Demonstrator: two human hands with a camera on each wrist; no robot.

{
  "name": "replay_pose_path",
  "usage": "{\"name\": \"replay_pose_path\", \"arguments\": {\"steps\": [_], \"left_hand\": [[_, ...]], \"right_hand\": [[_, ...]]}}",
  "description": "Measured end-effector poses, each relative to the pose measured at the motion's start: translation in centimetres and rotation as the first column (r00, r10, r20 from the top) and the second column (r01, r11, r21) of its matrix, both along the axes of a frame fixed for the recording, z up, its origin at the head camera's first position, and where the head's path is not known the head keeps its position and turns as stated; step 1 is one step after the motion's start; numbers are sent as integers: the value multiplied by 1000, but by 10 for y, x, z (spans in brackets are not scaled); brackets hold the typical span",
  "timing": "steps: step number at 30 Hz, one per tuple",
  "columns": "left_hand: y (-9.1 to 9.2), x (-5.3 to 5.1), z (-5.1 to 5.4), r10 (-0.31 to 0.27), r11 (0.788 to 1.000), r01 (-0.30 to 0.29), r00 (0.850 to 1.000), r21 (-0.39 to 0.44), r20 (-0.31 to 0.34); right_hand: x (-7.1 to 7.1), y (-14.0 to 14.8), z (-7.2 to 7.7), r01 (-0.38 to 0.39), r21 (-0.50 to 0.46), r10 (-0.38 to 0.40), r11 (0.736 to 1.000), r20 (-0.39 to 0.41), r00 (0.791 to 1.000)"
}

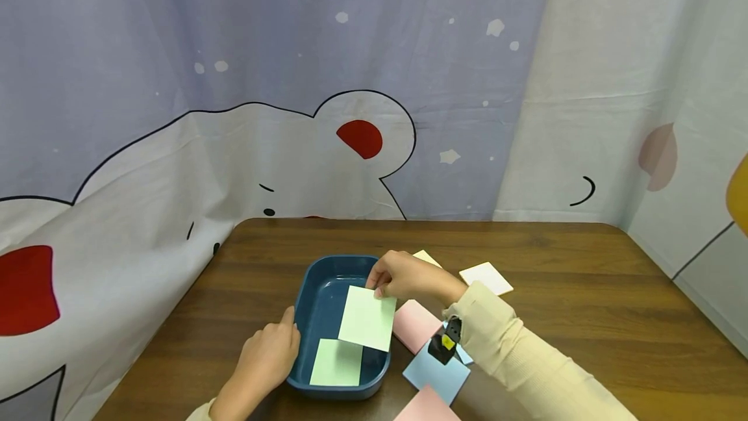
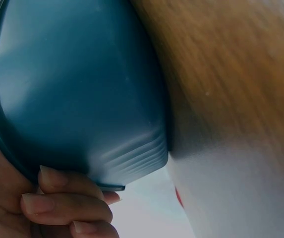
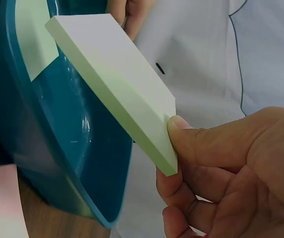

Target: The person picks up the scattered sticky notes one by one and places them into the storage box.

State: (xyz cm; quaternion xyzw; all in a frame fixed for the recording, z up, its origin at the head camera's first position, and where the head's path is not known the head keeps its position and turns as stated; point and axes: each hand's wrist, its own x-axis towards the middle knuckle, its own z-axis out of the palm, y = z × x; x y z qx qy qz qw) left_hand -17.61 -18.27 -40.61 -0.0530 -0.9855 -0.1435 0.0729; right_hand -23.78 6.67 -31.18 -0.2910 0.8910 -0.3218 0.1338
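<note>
A pale green sticky note pad (image 1: 368, 318) is pinched at one corner between the thumb and fingers of my right hand (image 1: 403, 277). In the right wrist view its thick edge shows, and the pad is tilted above the dark blue plastic basin (image 1: 323, 304). Another green sticky note pad (image 1: 337, 364) lies inside the basin at the near end. My left hand (image 1: 270, 351) holds the basin's left rim. Seen from the left wrist, its curled fingers (image 2: 67, 208) lie against the outside, just under the rim.
Right of the basin, pink (image 1: 417, 325) and blue (image 1: 438, 372) pads lie on the brown wooden table (image 1: 573, 317), with another pink pad (image 1: 428, 406) nearer. A cream pad (image 1: 486, 277) and a partly hidden yellow one (image 1: 428, 257) lie farther back. A patterned curtain (image 1: 280, 31) hangs behind.
</note>
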Motion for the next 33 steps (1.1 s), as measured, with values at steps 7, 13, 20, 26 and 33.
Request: {"name": "replay_pose_path", "arguments": {"steps": [7, 13, 20, 26, 33], "left_hand": [[-1, 0, -1, 5, 1000, -5, 1000, 2, 3], [-1, 0, -1, -3, 1000, 3, 1000, 4, -13], [-1, 0, -1, -4, 1000, 5, 1000, 7, -24], [-1, -1, -3, -2, 1000, 2, 1000, 7, -18], [-1, 0, -2, 0, 1000, 0, 1000, 10, -6]], "right_hand": [[0, -20, -3, -1, 31, 1, 1000, -3, 1000], [-2, -32, -7, -22, 64, 22, 998, -8, 1000], [-1, -45, -12, -36, 103, 37, 994, -6, 999], [2, -55, -17, -27, 150, 28, 988, -2, 1000], [5, -62, -24, -44, 192, 47, 980, -10, 999]]}}
